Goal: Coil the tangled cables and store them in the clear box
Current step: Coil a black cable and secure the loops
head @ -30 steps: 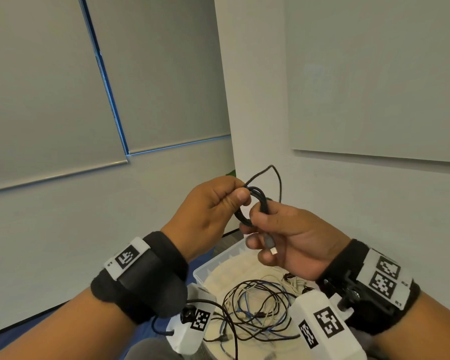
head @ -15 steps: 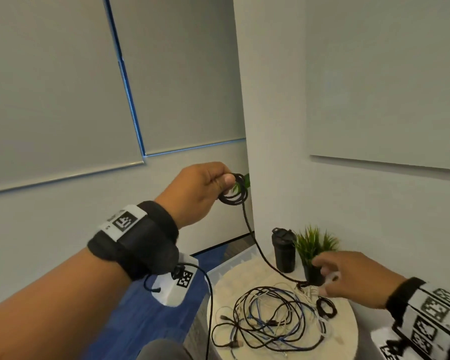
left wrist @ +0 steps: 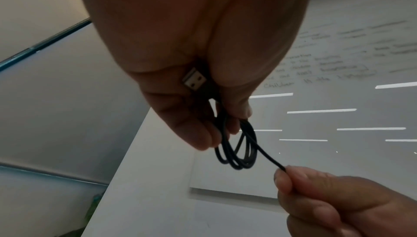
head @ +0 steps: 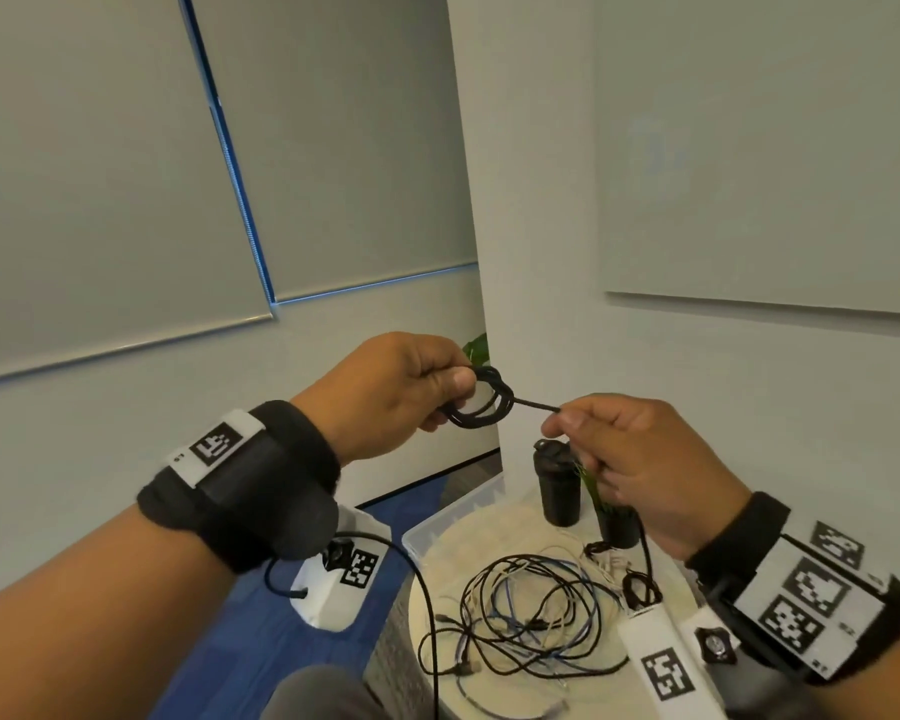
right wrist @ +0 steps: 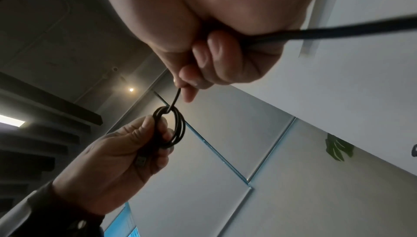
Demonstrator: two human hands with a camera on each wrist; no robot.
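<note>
Your left fingers (head: 450, 379) pinch the black coil (head: 481, 400); half a second ago your right hand (head: 640, 459) was down by the table (head: 583, 698), now its fingers clamp the same cable just beside the coil, ready for another loop. Left wrist: the USB plug (left wrist: 194, 80) sits tucked in your palm. Right wrist: slack runs on past your fist. The tangle (head: 531, 610) waits mid-table, the clear box (head: 450, 517) at its far-left edge.
</note>
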